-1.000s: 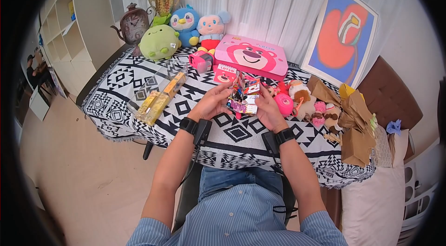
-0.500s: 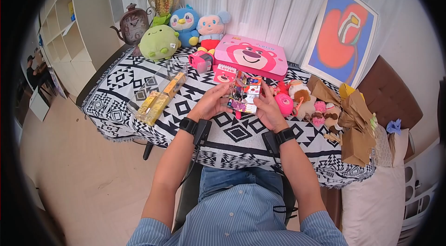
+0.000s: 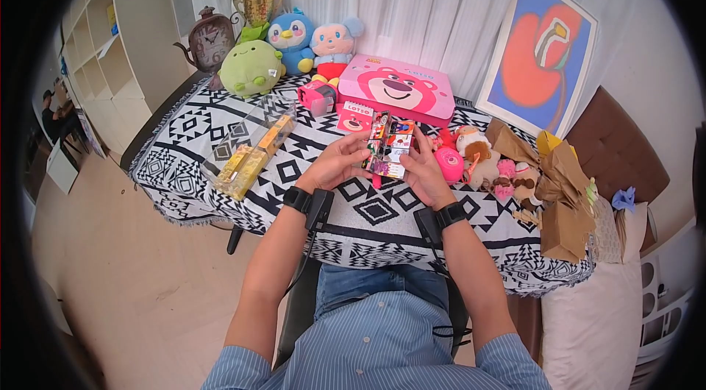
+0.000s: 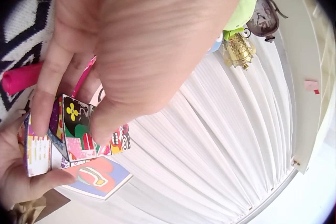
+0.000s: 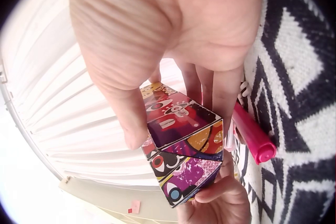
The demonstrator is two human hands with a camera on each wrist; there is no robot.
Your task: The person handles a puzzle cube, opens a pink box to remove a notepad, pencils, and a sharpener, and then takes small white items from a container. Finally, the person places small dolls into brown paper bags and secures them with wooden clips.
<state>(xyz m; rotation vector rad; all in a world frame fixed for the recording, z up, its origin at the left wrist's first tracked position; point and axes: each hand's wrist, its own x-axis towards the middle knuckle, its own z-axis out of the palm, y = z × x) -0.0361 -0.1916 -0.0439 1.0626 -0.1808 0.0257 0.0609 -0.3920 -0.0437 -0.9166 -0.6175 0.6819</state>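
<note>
Both hands hold a small colourful printed folding block (image 3: 390,146) above the patterned cloth. The left hand (image 3: 340,161) grips its left side; in the left wrist view that thumb lies on a printed face of the block (image 4: 79,129). The right hand (image 3: 426,173) pinches the right side, its thumb on the near face. In the right wrist view the block (image 5: 184,129) shows angled faces with eye drawings, between thumb and fingers. A pink cylindrical thing (image 5: 254,134) lies on the cloth below the hands.
Behind stand a pink bear box (image 3: 397,88), a small LOTSO box (image 3: 356,118) and plush toys (image 3: 254,68). Clear packages with yellow contents (image 3: 254,162) lie left. On the right are small plush toys (image 3: 482,154) and brown paper (image 3: 566,206). A framed picture (image 3: 540,55) leans behind.
The block's faces have been turned between the hands: it was partly folded, then flatter, and now a gap shows between its left and right parts. Both hands stay in nearly the same place.
</note>
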